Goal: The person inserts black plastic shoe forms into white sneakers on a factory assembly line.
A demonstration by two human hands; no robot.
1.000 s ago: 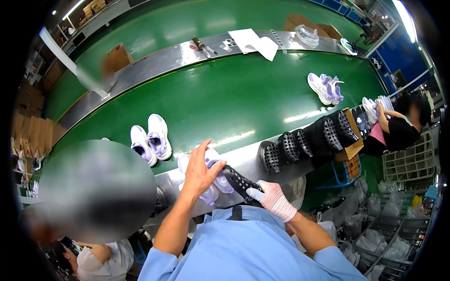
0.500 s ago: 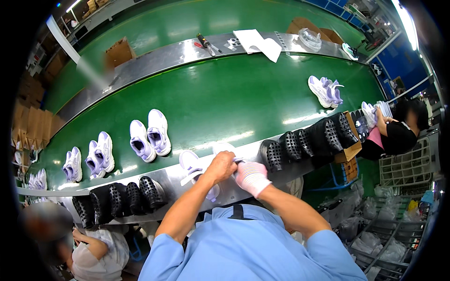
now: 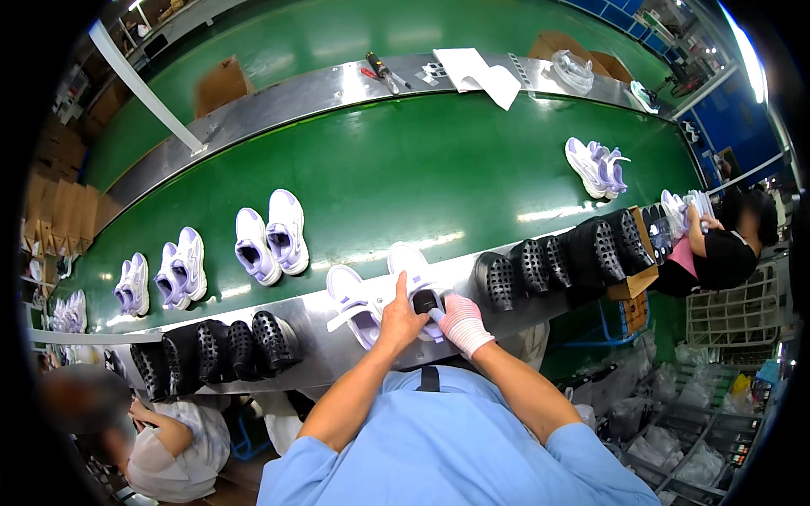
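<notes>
A white and lilac sneaker (image 3: 407, 260) lies on the metal ledge in front of me, toe pointing away. My left hand (image 3: 401, 319), bare, grips its left side, with the index finger stretched up along the upper. On my right hand (image 3: 463, 325) is a pink and white striped glove; its fingers close on the edge of the shoe's collar. Between my hands the dark inside of the shoe shows. The matching sneaker (image 3: 345, 285) rests just left of my left hand, its pale strap loose to the side.
Several sneaker pairs (image 3: 268, 240) stand on the green conveyor (image 3: 363, 169). Black perforated shoe-shaped pieces (image 3: 530, 266) line the ledge on both sides. Across the conveyor lie a screwdriver (image 3: 380, 67) and white paper (image 3: 472, 74). Co-workers sit at left (image 3: 181, 447) and right (image 3: 726, 253).
My hands, earlier close together over the sneaker, have moved apart to its two sides. Its opening and toe now show more fully. The view has shifted slightly.
</notes>
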